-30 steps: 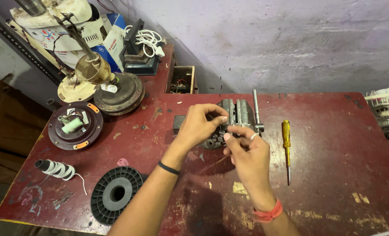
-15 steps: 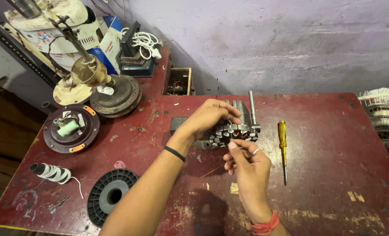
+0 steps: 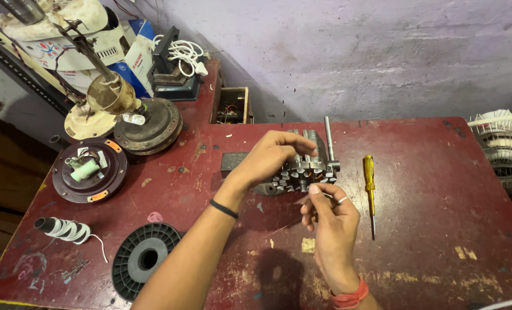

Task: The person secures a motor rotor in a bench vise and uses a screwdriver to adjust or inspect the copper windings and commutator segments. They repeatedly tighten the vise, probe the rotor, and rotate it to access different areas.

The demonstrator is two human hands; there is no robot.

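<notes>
**Both hands at the slotted stator core**

We rest our left hand over the top of the grey stator core, fingers curled on it. Our right hand sits just below it, fingertips pinched; what they pinch is too small to tell. The core stands mid-table, a yellow screwdriver just beside it.

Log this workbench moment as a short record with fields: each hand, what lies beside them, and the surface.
left hand: rests on top of the slotted metal motor core, fingers curled over it
right hand: fingertips pinched just below the core
right of hands: yellow-handled screwdriver, lying flat
near left: black empty spool
surface: worn red table
</notes>
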